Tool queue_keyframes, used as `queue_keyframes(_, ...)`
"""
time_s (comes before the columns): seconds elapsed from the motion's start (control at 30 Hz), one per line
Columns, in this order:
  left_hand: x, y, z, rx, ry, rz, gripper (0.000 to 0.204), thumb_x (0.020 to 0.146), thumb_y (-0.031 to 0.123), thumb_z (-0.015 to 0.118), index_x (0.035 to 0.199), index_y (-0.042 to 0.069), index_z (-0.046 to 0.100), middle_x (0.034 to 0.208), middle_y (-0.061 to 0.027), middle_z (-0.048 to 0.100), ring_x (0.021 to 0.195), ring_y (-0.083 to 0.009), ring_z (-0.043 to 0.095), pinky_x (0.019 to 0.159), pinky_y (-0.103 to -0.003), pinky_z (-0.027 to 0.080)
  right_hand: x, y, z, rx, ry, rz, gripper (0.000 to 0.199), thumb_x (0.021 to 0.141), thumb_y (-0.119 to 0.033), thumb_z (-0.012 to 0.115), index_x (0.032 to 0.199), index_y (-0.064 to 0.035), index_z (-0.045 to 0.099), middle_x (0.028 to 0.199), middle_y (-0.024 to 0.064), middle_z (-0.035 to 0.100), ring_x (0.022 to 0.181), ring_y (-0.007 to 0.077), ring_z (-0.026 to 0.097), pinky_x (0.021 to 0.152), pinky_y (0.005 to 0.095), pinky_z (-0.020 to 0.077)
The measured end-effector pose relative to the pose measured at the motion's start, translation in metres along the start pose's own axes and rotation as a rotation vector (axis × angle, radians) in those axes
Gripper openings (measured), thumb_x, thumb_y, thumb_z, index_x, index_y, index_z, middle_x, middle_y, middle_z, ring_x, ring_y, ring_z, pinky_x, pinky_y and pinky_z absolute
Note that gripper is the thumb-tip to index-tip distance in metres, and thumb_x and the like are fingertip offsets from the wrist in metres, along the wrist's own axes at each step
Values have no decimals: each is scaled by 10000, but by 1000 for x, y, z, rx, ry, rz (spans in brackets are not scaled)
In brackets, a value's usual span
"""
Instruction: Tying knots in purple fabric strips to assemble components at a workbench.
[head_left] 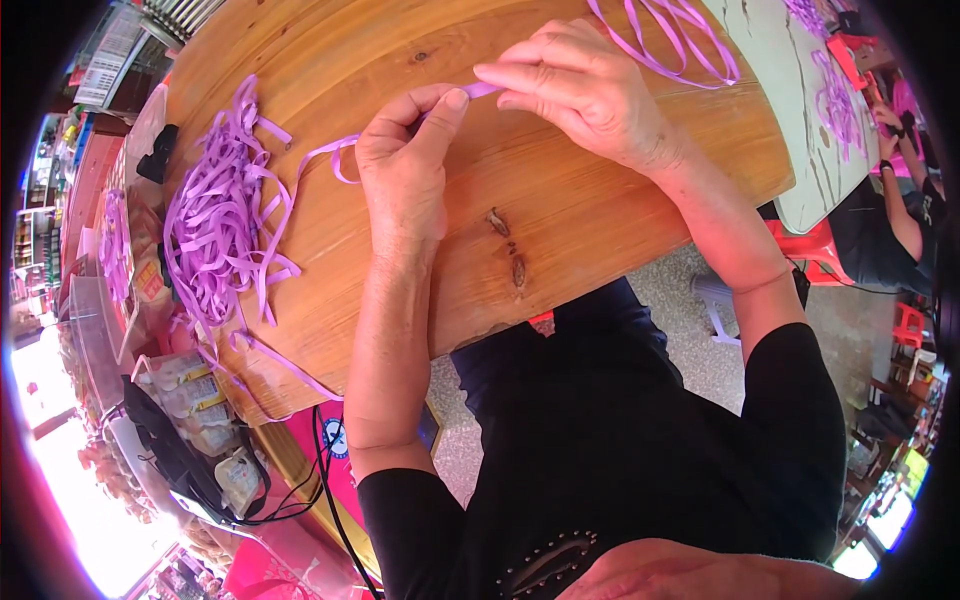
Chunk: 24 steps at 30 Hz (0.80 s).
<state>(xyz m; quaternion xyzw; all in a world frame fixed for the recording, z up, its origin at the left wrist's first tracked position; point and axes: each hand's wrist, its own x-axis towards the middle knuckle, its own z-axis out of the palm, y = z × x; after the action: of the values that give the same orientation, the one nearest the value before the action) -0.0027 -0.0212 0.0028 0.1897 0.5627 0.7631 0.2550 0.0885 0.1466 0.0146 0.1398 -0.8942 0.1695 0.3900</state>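
Fingers of the left hand [402,165] pinch one purple ribbon [482,89] above the table [570,240]; the right hand's [600,100], slightly parted, meet it, grip unclear. Both forearms [392,330] reach forward; one ribbon heap [215,225] lies left.

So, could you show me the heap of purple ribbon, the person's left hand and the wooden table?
Heap of purple ribbon [215,230]: head view, middle of the tangle.
Left hand [408,150]: head view, middle of the hand.
Wooden table [570,225]: head view, bare tabletop.

Glare whitens the lower left, the wooden table [590,230] is brightly lit, and the rim bends into black.
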Motion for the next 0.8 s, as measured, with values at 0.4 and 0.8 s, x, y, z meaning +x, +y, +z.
queue_keyframes(0.4, 6, -4, 2, 318, -51, 217, 55, 804, 45, 691, 850, 21, 672, 787, 29, 600, 697, -43, 490, 628, -189, 399, -1, 0, -11, 221, -154, 269, 93, 793, -72, 665, 878, -37, 682, 777, 34, 600, 712, 163, 579, 674, 286, 462)
queue_keyframes(0.8, -2, -9, 22, -197, -69, 151, 92, 879, 33, 588, 956, 0, 628, 789, -7, 589, 660, -72, 464, 574, -198, 350, -2, -9, 4, 1457, -59, 855, 231, 866, -43, 599, 1085, 13, 644, 1006, 84, 651, 870, 117, 565, 807, 229, 444)
